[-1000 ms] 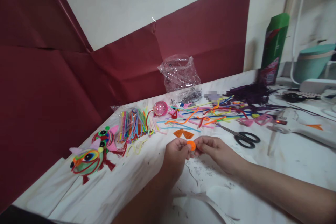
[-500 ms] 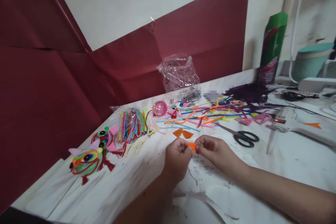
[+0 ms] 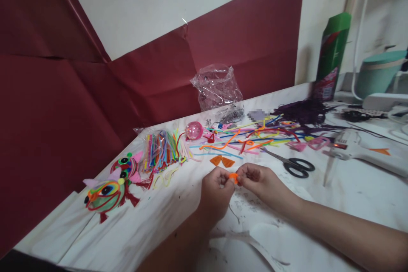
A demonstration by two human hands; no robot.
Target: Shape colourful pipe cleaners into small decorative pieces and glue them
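Observation:
Between my two hands, just above the table, is a small bright orange piece (image 3: 234, 177) in the same colour as the orange pipe cleaners; its exact shape is mostly covered by fingers. My left hand (image 3: 216, 189) pinches its left end with thumb and forefinger. The right end is pinched by my right hand (image 3: 256, 180), its other fingers curled. Just beyond my hands lie two darker orange triangular pieces (image 3: 222, 161), set like a bow. A printed sheet (image 3: 251, 206) lies partly under my right wrist.
Black-handled scissors (image 3: 298, 166) and a white glue gun (image 3: 366, 153) lie to the right. Loose pipe cleaners (image 3: 219, 149) spread behind, beside a bagged bundle (image 3: 162, 151) and a pink clear ball (image 3: 194, 130). Two decorated animal-faced crafts (image 3: 106, 197) sit left. A green bottle (image 3: 333, 55) stands back right.
Almost nothing differs. Both hands keep their pinch on the orange piece, with only a very slight shift of fingers and view.

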